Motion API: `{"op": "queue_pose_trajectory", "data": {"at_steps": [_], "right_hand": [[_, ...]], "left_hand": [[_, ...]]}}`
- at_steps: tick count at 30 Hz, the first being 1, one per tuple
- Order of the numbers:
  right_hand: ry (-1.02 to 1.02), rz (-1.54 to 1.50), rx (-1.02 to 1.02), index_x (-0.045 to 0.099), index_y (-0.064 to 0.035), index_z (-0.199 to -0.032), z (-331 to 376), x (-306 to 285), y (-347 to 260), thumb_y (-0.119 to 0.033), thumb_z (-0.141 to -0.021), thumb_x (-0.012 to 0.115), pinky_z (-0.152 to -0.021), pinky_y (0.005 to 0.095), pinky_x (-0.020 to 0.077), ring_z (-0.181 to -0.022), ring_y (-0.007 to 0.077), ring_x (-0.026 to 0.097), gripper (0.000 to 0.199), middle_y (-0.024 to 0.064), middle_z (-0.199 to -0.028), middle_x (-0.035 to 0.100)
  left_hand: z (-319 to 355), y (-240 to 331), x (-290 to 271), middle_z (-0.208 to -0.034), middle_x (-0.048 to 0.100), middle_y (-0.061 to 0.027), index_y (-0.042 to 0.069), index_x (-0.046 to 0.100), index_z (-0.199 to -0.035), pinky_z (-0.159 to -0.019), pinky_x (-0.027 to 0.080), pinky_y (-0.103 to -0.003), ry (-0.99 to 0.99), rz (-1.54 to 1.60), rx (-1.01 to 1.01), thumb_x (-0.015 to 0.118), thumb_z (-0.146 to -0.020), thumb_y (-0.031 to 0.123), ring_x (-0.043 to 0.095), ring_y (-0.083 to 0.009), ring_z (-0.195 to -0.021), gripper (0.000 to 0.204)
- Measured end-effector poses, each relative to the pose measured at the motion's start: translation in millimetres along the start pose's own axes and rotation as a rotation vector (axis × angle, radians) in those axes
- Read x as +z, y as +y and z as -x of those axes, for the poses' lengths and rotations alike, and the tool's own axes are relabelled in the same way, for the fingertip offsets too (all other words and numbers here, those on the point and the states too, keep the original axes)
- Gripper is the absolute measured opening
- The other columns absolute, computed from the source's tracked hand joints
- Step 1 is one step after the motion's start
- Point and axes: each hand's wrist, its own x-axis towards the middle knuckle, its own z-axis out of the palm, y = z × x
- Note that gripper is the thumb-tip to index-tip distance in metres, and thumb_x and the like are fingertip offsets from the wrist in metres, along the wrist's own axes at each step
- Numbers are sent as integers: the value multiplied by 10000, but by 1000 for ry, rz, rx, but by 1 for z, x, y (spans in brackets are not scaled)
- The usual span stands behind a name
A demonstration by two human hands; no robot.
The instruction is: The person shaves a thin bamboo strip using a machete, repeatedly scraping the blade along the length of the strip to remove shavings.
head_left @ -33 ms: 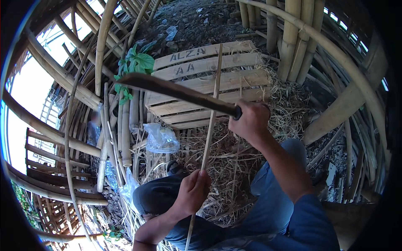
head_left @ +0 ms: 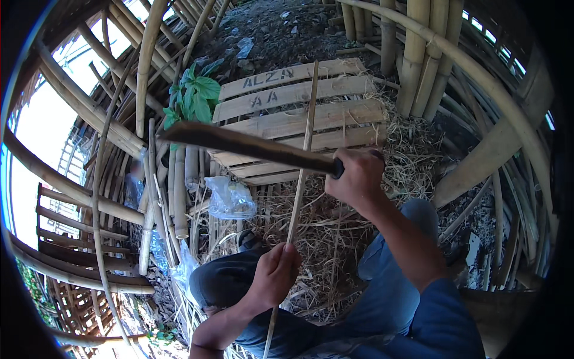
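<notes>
My right hand [head_left: 357,178] is closed around the handle of a machete [head_left: 239,142], whose long dark blade points left. The blade passes over a thin bamboo strip [head_left: 297,206]; whether it touches the strip I cannot tell. Lower down, my left hand [head_left: 278,272] grips this strip, thumb uppermost, beside my bent left knee. The strip runs upward and away from me, its far end above a pale slatted wooden panel [head_left: 353,112], and its near end reaches the bottom edge of the view.
Shavings [head_left: 335,239] cover the ground between my legs. A clear plastic bag [head_left: 230,198] lies left of the strip, near cut bamboo poles [head_left: 180,203] and a green leafy plant [head_left: 200,96]. Thick bamboo posts [head_left: 418,54] stand at far right; a bamboo frame [head_left: 78,185] lines the left.
The machete's tip has dropped a little and swung slightly left, with my right hand shifting barely. My left hand and the strip stay nearly still.
</notes>
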Motion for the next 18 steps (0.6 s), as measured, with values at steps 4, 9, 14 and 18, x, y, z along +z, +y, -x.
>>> {"op": "queue_pose_trajectory", "data": {"at_steps": [4, 9, 14, 18], "right_hand": [[14, -128, -158, 584, -83, -645, 1, -13, -15, -151, -561, 711, -473, 376, 462, -454, 279, 577, 166, 77, -512, 549], [-17, -55, 4, 571, -90, -629, -8, -2, -3, -138, -563, 691, -477, 375, 463, -462, 278, 585, 145, 83, -516, 555], [-12, -56, -78, 526, -88, -590, -5, -6, -8, -114, -589, 654, -467, 379, 451, -477, 272, 594, 130, 90, -521, 558], [-61, 7, 91, 550, -77, -621, -17, -7, 7, -131, -598, 669, -485, 393, 467, -514, 286, 611, 133, 99, -543, 573]], "left_hand": [[5, -3, 3, -566, 427, 23, 41, 480, -756, -439, 297, -240, 84, -151, 62, 374, -1021, 249, 375, -43, -486, 353], [5, -2, 7, -532, 431, -34, 6, 475, -761, -447, 321, -290, 135, -366, 219, 396, -1008, 182, 386, -88, -473, 313], [9, -4, 6, -531, 451, -100, -11, 476, -772, -455, 354, -334, 150, -442, 262, 411, -992, 131, 421, -170, -455, 269], [16, -6, 10, -541, 472, -114, -14, 479, -774, -459, 365, -339, 124, -517, 212, 413, -989, 125, 451, -183, -460, 264]]}}
